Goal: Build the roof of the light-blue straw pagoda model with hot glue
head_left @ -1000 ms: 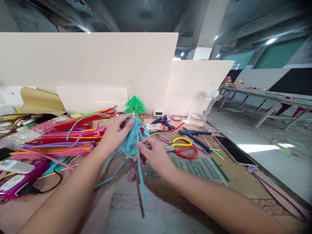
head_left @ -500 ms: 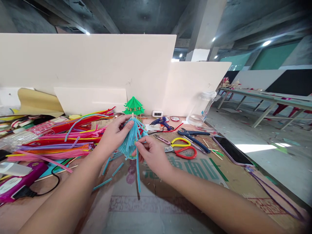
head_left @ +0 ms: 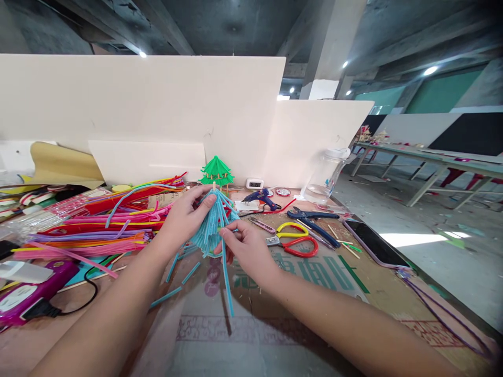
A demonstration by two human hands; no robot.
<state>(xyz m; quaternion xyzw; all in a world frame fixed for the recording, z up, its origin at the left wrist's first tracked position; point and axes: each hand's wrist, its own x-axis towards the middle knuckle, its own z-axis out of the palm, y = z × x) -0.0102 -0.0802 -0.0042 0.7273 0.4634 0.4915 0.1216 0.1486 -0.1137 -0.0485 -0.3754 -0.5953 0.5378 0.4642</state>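
Observation:
A cone-shaped roof of light blue pipe cleaners stands tilted in front of me, with a small wooden stick at its peak. My left hand is closed around its upper left side, thumb near the peak. My right hand pinches a long blue pipe cleaner at the roof's lower right edge. That strip's free end hangs down toward me. Cut blue pieces lie on the table to the left. Just behind the roof is a green tiered pavilion model.
Scissors, blue-handled pliers, a glue gun and a phone lie on the right. A water jug stands behind them. Bundles of coloured pipe cleaners and a purple power strip fill the left.
The hanging end of the blue pipe cleaner has swung slightly right and lower. My right hand has shifted slightly right; my left hand keeps its hold on the roof.

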